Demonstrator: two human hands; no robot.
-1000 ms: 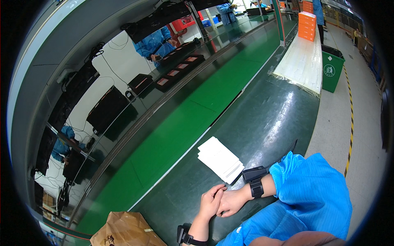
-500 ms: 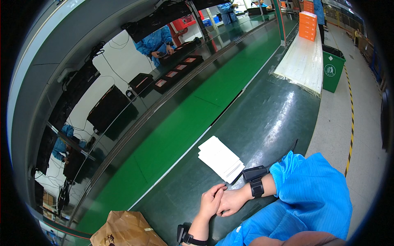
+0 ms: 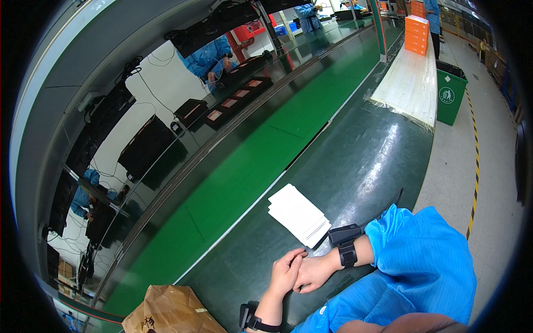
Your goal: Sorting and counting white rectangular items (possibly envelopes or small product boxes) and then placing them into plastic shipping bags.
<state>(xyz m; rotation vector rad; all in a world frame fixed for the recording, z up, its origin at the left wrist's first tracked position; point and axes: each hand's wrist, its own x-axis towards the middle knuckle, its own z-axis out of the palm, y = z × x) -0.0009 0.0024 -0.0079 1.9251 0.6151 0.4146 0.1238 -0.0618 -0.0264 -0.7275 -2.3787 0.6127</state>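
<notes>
Over the dark green worktop [image 3: 373, 158], my left hand [image 3: 287, 271] and my right hand [image 3: 317, 273] are clasped together. The left fingers lie closed across the fingers of the right, which are partly hidden beneath them. Both wrists wear black straps with a small black box. Just beyond the hands is a stack of white cards or papers [image 3: 297, 213], slightly uneven at its edges. Neither hand touches it. A black edge shows under its near corner.
A brown paper bag [image 3: 172, 312] stands at the lower left. Alongside runs a green conveyor belt [image 3: 233, 186]; black trays [image 3: 227, 104] lie past it, near a co-worker's blue sleeve [image 3: 202, 58]. Orange boxes [image 3: 416, 36] and a green bin [image 3: 451, 94] are at the far right.
My hands and the white stack have stayed put. The belt's seams have shifted slightly away, the black trays slightly nearer and left. The co-worker's hands beside them have moved.
</notes>
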